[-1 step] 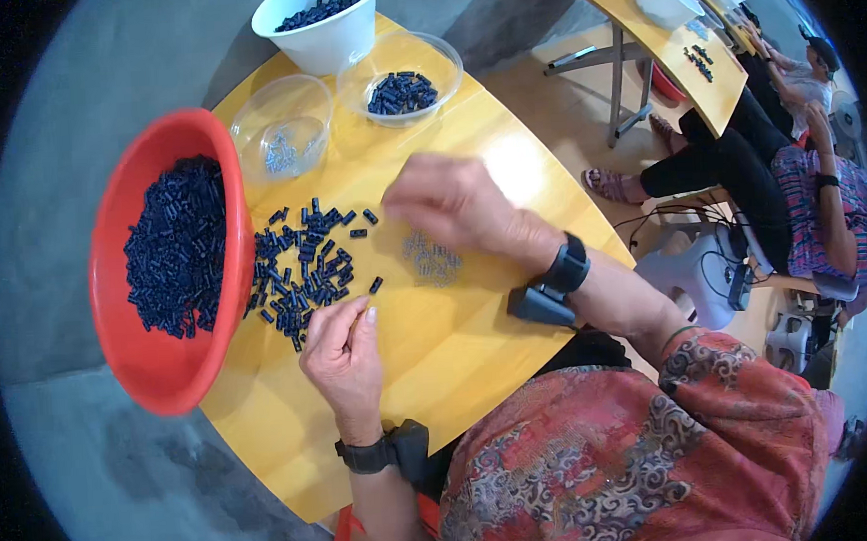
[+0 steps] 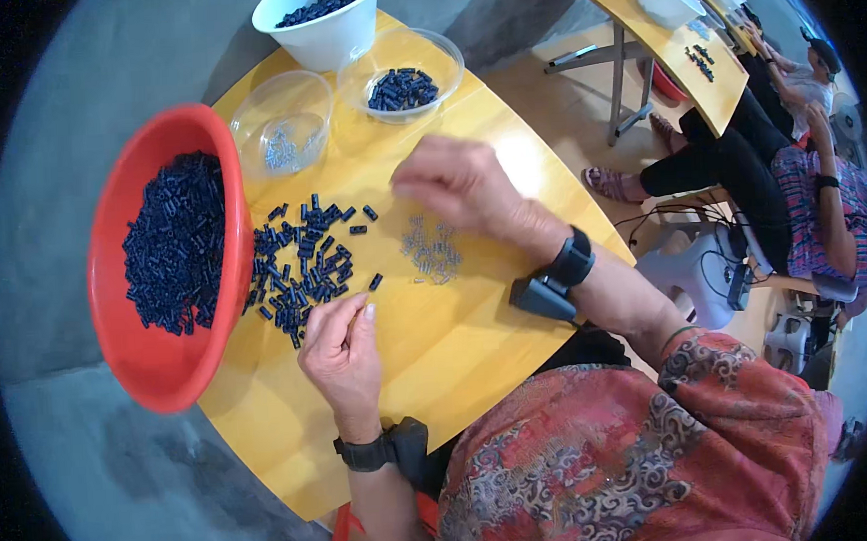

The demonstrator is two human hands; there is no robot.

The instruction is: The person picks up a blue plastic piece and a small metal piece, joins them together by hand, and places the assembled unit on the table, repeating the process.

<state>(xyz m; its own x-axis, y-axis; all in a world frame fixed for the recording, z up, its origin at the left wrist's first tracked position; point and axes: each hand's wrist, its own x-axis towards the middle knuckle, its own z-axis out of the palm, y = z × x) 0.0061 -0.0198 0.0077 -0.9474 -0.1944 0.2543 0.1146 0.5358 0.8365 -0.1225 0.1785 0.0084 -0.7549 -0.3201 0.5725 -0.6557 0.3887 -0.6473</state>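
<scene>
My left hand (image 2: 345, 352) rests low over the yellow table, its thumb and fingers pinched together at the near edge of a loose pile of small black cylindrical pieces (image 2: 303, 266). Whatever the pinch may contain is hidden. Above the table, my right hand (image 2: 464, 187) has its fingers curled inward; I cannot make out anything in them. Just below it lies a scatter of tiny silvery pieces (image 2: 431, 251), their exact kind too small to tell. One single black piece (image 2: 376, 282) lies close to my left fingertips.
A red basin (image 2: 114, 255) full of black pieces stands at the left. Behind the pile are a clear bowl (image 2: 252, 109) with silvery pieces, another clear bowl (image 2: 451, 76) with black ones, and a white bucket (image 2: 332, 45). People sit by another table (image 2: 625, 6) at the right.
My right hand has shifted slightly up and to the right, uncovering more of the silvery scatter. My left hand stays almost still, in the same pinch.
</scene>
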